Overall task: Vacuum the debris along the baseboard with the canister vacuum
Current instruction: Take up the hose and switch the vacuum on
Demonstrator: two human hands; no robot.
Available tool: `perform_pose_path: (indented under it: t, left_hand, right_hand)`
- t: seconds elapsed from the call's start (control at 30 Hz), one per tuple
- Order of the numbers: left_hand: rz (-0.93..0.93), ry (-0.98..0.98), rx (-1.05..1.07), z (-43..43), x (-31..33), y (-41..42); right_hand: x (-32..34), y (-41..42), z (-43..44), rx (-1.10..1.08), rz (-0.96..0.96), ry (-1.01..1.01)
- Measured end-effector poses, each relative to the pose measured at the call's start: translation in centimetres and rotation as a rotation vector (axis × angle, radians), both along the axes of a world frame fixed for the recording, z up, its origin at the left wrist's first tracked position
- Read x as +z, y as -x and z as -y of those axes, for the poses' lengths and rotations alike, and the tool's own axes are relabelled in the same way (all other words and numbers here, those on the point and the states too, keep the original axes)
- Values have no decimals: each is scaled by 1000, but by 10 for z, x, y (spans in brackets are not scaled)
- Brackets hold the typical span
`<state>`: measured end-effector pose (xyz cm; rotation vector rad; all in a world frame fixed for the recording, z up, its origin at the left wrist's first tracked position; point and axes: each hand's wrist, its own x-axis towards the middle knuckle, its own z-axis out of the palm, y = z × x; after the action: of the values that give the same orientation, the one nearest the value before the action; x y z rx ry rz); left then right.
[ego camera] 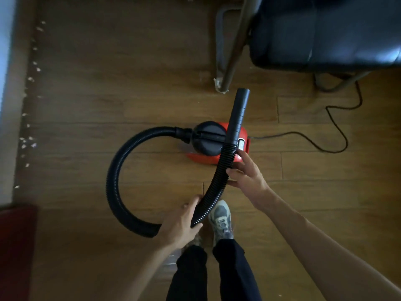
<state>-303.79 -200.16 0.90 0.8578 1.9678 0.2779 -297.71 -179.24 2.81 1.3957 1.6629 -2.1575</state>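
Note:
A red and black canister vacuum (208,137) sits on the wood floor in the middle of the view. Its black ribbed hose (115,170) loops left and back toward me, ending in a smooth black nozzle tube (238,114) that points away over the canister. My left hand (182,224) grips the hose low down near my feet. My right hand (245,172) holds the hose higher up, just below the nozzle tube, fingers curled against it. Pale debris bits (28,142) lie scattered along the baseboard (15,118) at the left.
A black chair (321,33) with metal legs (227,61) stands at the upper right. The vacuum's power cord (334,124) snakes across the floor to the right. A dark red object (15,246) sits at the lower left. My shoe (221,218) and legs are below the hose.

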Motion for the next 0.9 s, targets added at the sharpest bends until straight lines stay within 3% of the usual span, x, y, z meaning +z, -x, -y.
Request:
perform_pose_path:
  t: [0.1,0.5,0.67,0.9]
  left_hand:
    - [51,-44,147,14,9,7]
    - [-67,-251,772,63,15,8]
    - [54,-327,977,86,13,11]
    - [178,-605,1201,114,29,20]
  right_hand:
    - [9,33,9,111,-44,-44]
    - [45,140,60,730,-252,-162]
    - [52,173,95,868,-283,-177]
    - [52,215,155,1048,-287,-162]
